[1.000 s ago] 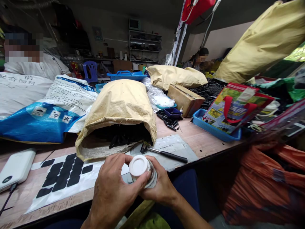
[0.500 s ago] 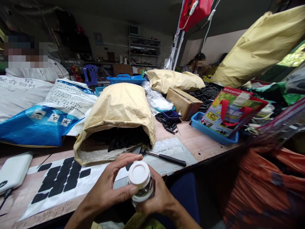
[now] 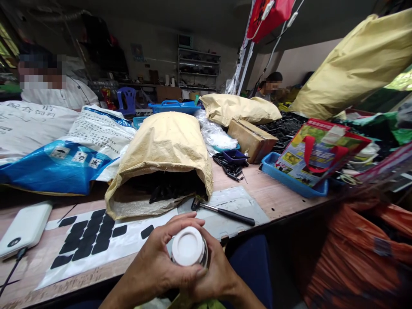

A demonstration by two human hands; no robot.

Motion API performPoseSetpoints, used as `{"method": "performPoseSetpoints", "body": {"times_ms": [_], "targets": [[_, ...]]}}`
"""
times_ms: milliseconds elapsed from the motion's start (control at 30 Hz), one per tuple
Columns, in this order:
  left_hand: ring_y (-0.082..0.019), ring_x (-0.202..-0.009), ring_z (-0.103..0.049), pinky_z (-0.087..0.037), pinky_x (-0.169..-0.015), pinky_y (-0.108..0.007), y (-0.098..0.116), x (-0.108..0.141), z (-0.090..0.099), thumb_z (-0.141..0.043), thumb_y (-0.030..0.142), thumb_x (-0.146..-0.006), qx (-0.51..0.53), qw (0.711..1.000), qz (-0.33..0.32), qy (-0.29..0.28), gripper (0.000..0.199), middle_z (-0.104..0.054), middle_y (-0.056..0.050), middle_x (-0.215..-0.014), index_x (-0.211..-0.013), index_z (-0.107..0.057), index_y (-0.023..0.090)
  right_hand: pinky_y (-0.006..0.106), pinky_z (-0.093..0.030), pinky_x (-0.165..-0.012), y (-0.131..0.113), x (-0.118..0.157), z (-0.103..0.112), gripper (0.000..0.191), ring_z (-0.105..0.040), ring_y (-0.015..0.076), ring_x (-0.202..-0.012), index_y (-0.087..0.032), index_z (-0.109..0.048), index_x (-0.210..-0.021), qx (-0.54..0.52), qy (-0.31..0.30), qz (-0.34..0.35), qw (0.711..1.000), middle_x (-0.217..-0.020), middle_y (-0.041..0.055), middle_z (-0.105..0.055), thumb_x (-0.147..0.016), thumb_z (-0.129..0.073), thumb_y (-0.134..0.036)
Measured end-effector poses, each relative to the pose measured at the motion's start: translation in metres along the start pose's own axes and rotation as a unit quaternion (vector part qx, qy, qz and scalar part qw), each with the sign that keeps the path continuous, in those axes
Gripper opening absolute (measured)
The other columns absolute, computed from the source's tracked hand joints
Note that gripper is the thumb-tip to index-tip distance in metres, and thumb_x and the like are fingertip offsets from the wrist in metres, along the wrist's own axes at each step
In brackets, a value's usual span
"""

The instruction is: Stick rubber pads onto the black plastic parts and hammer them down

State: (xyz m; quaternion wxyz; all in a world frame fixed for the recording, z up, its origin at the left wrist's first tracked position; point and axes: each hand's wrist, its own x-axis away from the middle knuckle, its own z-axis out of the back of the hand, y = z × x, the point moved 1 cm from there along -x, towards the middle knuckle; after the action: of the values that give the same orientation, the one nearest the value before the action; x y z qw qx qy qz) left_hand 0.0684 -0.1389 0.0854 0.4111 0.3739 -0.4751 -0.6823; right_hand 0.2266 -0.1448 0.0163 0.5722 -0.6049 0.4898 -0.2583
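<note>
A small jar with a white lid [image 3: 188,246] is held between both hands at the table's front edge, its lid facing up at me. My left hand [image 3: 159,255] curls around the lid, with the thumb across its near side. My right hand [image 3: 216,270] wraps the jar's body from the right; most of the body is hidden behind the lid and fingers. Just beyond lies a hammer [image 3: 236,215] with a black handle on a grey plate [image 3: 247,201]. An open paper sack [image 3: 167,137] with dark pieces inside lies behind my hands.
White sheets with black rounded patches [image 3: 85,238] lie at left beside a white power bank [image 3: 25,227]. A blue tray [image 3: 289,180] holding a printed bag stands at right. An orange sack [image 3: 360,257] is below the table edge. Two people sit across the room.
My left hand has closed farther around the lid, and the jar now points more directly at me, hiding its body. The whole view has shifted slightly.
</note>
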Motion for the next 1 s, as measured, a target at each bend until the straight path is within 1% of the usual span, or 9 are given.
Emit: {"method": "performPoseSetpoints", "body": {"times_ms": [133, 300, 533, 633, 733, 800, 833, 900, 1000], "targets": [[-0.037, -0.138, -0.052, -0.04, -0.117, -0.052, 0.005, -0.003, 0.003, -0.086, 0.022, -0.059, 0.009, 0.999, -0.032, -0.023, 0.057, -0.071, -0.01, -0.128, -0.115, -0.077, 0.027, 0.04, -0.053, -0.098, 0.003, 0.0, -0.001, 0.091, -0.066, 0.0303, -0.109, -0.021, -0.061, -0.128, -0.008, 0.027, 0.016, 0.999, -0.121, 0.007, -0.069, -0.041, -0.087, -0.026], [-0.039, -0.138, -0.051, -0.04, -0.117, -0.055, 0.003, -0.004, 0.002, -0.088, 0.023, -0.056, 0.011, 0.998, -0.055, -0.034, 0.06, -0.072, -0.01, -0.127, -0.115, -0.077, 0.027, 0.041, -0.054, -0.096, 0.003, 0.002, -0.002, 0.088, -0.066, 0.032, -0.107, -0.021, -0.064, -0.124, 0.013, 0.026, 0.008, 1.0, -0.122, 0.0078, -0.069, -0.039, -0.086, -0.029], [-0.039, -0.138, -0.051, -0.041, -0.116, -0.055, 0.003, -0.005, 0.003, -0.089, 0.023, -0.054, 0.025, 0.996, -0.059, -0.058, 0.061, -0.073, -0.009, -0.125, -0.114, -0.077, 0.028, 0.044, -0.055, -0.096, -0.007, 0.001, -0.008, 0.08, -0.066, 0.0343, -0.108, -0.021, -0.067, -0.12, -0.002, 0.028, -0.011, 1.0, -0.12, 0.009, -0.071, -0.043, -0.084, -0.029], [-0.038, -0.138, -0.051, -0.041, -0.116, -0.053, 0.005, -0.006, 0.003, -0.089, 0.021, -0.052, 0.033, 0.995, -0.061, -0.066, 0.062, -0.074, -0.007, -0.123, -0.112, -0.078, 0.03, 0.044, -0.057, -0.092, -0.012, 0.001, -0.01, 0.077, -0.067, 0.0349, -0.107, -0.021, -0.068, -0.118, -0.016, 0.018, 0.002, 1.0, -0.118, 0.0095, -0.071, -0.043, -0.084, -0.029], [-0.037, -0.138, -0.051, -0.041, -0.116, -0.052, 0.004, -0.005, 0.0, -0.09, 0.021, -0.052, 0.04, 0.995, -0.063, -0.069, 0.06, -0.074, -0.006, -0.12, -0.11, -0.078, 0.03, 0.043, -0.058, -0.089, -0.013, 0.001, -0.011, 0.075, -0.068, 0.0334, -0.103, -0.022, -0.067, -0.118, -0.008, 0.009, 0.008, 1.0, -0.115, 0.0081, -0.072, -0.046, -0.083, -0.028], [-0.038, -0.138, -0.051, -0.041, -0.116, -0.051, 0.003, -0.004, -0.002, -0.093, 0.027, -0.052, 0.036, 0.996, -0.056, -0.055, 0.061, -0.073, -0.008, -0.123, -0.111, -0.078, 0.03, 0.041, -0.057, -0.09, -0.013, 0.003, -0.008, 0.076, -0.068, 0.0315, -0.101, -0.022, -0.065, -0.12, 0.021, 0.006, 0.003, 1.0, -0.115, 0.0075, -0.071, -0.047, -0.083, -0.028], [-0.038, -0.138, -0.05, -0.04, -0.117, -0.051, 0.001, -0.003, -0.002, -0.095, 0.032, -0.051, 0.032, 0.997, -0.05, -0.042, 0.066, -0.071, -0.009, -0.127, -0.115, -0.077, 0.03, 0.041, -0.057, -0.091, -0.013, 0.004, -0.006, 0.078, -0.067, 0.0307, -0.102, -0.022, -0.063, -0.122, 0.037, 0.004, 0.003, 0.999, -0.116, 0.0077, -0.07, -0.047, -0.084, -0.028], [-0.039, -0.139, -0.049, -0.036, -0.12, -0.052, -0.003, -0.002, 0.002, -0.098, 0.043, -0.047, 0.024, 0.999, -0.037, -0.017, 0.087, -0.063, -0.01, -0.14, -0.128, -0.07, 0.031, 0.039, -0.056, -0.09, -0.015, 0.005, 0.004, 0.084, -0.066, 0.0282, -0.099, -0.021, -0.059, -0.126, 0.063, 0.007, 0.007, 0.998, -0.115, 0.008, -0.069, -0.047, -0.086, -0.028], [-0.037, -0.141, -0.046, -0.03, -0.123, -0.054, -0.014, -0.003, 0.015, -0.094, 0.057, -0.053, 0.032, 0.999, -0.024, 0.015, 0.104, -0.055, -0.009, -0.149, -0.146, -0.055, 0.035, 0.033, -0.056, -0.081, -0.024, 0.006, 0.029, 0.084, -0.065, 0.0224, -0.09, -0.022, -0.055, -0.129, 0.093, 0.049, 0.019, 0.994, -0.108, 0.0061, -0.068, -0.051, -0.086, -0.024]]}}
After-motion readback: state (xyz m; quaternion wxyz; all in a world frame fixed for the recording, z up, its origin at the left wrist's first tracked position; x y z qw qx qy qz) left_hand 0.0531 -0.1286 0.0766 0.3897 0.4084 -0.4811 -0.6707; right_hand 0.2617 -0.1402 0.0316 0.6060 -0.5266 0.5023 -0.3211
